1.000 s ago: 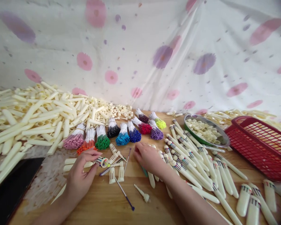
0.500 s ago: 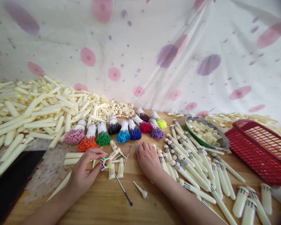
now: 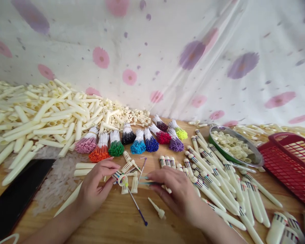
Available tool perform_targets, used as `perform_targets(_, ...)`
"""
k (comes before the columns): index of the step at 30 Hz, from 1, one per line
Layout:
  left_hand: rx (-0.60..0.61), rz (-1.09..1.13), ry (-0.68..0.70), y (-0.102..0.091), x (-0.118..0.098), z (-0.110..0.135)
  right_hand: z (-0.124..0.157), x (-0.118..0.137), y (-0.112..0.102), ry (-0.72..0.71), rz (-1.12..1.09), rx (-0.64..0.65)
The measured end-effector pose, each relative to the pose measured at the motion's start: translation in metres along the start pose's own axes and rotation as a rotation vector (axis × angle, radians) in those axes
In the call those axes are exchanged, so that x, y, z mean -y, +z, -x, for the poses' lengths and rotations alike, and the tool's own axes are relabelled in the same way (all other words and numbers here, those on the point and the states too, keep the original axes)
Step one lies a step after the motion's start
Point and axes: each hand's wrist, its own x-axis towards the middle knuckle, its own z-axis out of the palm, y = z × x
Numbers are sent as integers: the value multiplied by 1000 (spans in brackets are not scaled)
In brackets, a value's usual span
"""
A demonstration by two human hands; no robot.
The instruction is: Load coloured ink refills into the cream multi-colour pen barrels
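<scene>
My left hand (image 3: 98,184), at the middle left, pinches a cream slotted pen head (image 3: 120,178) with several coloured pieces in its slots. Its round open end faces right, with a bit of yellow-green below. My right hand (image 3: 174,191) is closed around blue-green tweezers (image 3: 146,183), whose two slim prongs point left, apart from the pen head. Between and below the hands lie a white refill with a dark blue end (image 3: 138,208) and a cream pointed piece (image 3: 157,208). More slotted pen heads (image 3: 134,183) lie loose beside my left fingers.
Bundles of coloured refills (image 3: 137,144) stand in a row behind the hands. Cream pen barrels (image 3: 53,115) are heaped at left, near a black phone-like slab (image 3: 21,189). Multicolour pens (image 3: 213,184), a metal bowl (image 3: 256,157) and a red basket (image 3: 284,162) occupy the right.
My right hand has lifted off the tabletop and turned, bringing the tweezers' prongs level and pointing left. My left hand keeps the pen head. The view has shifted slightly left.
</scene>
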Motion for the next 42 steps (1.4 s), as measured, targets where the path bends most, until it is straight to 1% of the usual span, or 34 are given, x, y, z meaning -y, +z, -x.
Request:
perform_targets(2, 14, 5, -22, 1, 0, 1, 1, 5, 2, -120, 81, 24)
perform_targets(5, 44, 17, -24, 2, 1, 3, 2, 6, 7, -191, 166, 12)
perform_targets(8, 61, 28, -18, 3, 0, 3, 2, 5, 8, -203, 218, -42)
perform_targets(10, 60, 31, -29, 2, -1, 2, 0, 5, 7, -209, 244, -56)
perform_targets(15, 57, 30, -54, 2, -3, 2, -2, 8, 5, -226, 278, -34)
perform_targets(27, 62, 46, -71, 3, -6, 3, -2, 10, 6, -245, 298, -46)
perform_targets(31, 67, 47, -31, 2, -5, 2, -1, 8, 3, -243, 317, -53)
perform_targets(33, 114, 38, 4, 1, -4, 1, -1, 7, 1, -240, 313, -55)
perform_targets(36, 226, 10, 28, 0, -1, 4, -1, 5, -3, -233, 303, -33)
perform_targets(39, 323, 23, 6, 0, -1, 8, 0, 4, -5, -215, 291, -4)
perform_targets(42, 385, 41, -8, 0, -3, 8, 1, 4, -5, -171, 260, 11)
